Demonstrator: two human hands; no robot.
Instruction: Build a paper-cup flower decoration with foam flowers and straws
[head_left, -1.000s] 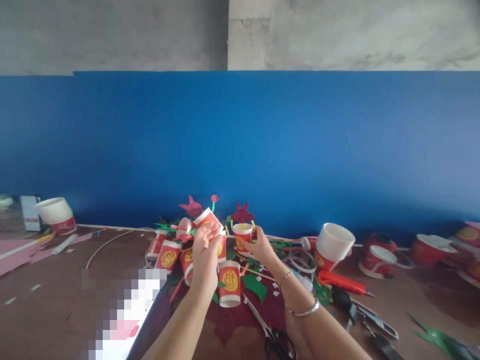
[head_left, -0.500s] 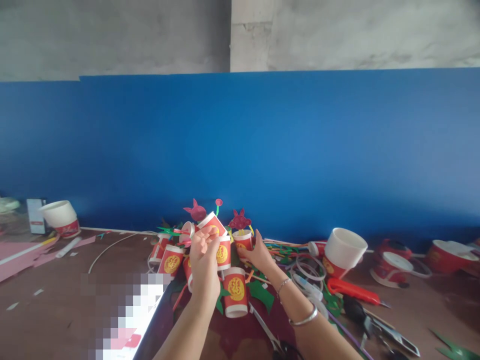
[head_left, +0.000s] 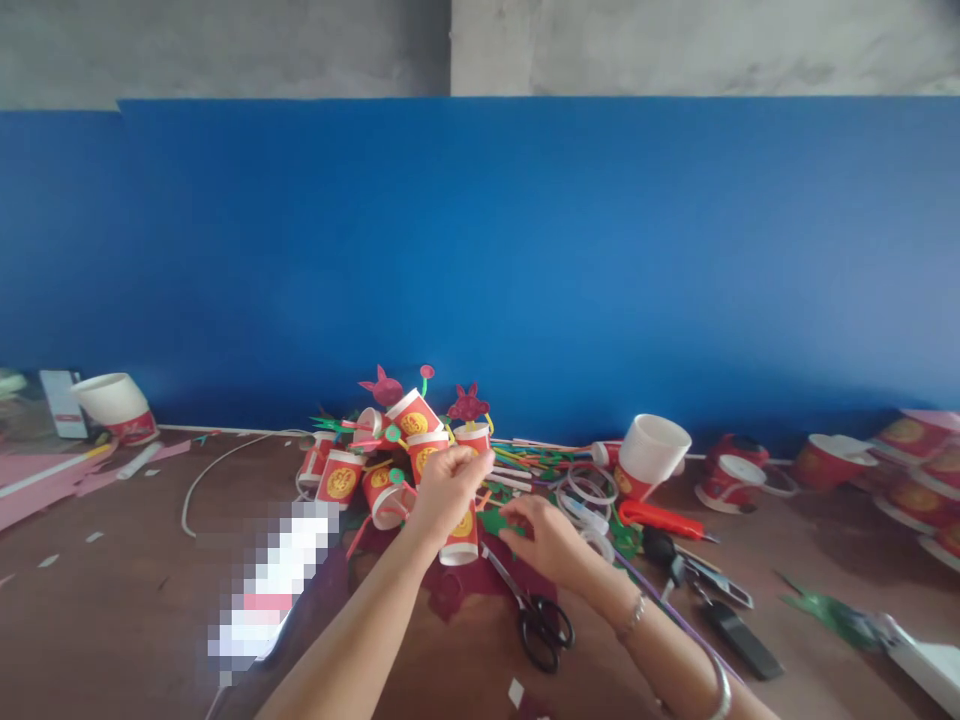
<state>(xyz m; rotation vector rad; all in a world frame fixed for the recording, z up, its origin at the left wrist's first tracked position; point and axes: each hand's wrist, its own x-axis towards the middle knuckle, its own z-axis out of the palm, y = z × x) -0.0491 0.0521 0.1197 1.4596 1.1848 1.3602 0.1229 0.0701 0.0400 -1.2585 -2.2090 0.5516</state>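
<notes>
My left hand is closed, its thumb and fingers together, in front of the stacked paper cups; whatever it may hold is hidden. Behind it stands a red-and-white paper cup topped by a purple paper animal head. Just below the hand, another paper cup is partly covered. My right hand has its fingers curled but apart, close to a green paper piece, with nothing visible in its grasp. Left of my hands, several cups lie tilted, including one paper cup with a yellow emblem.
Black-handled scissors lie on the brown table below my right hand. To the right are a white cup stack, a red utility knife and a black key fob. A pixelated bright object lies left. A blue panel stands behind.
My left hand has come down and closed from a more open pose. My right hand has moved away from the cup with the animal head, down toward the green paper. The view has tilted down.
</notes>
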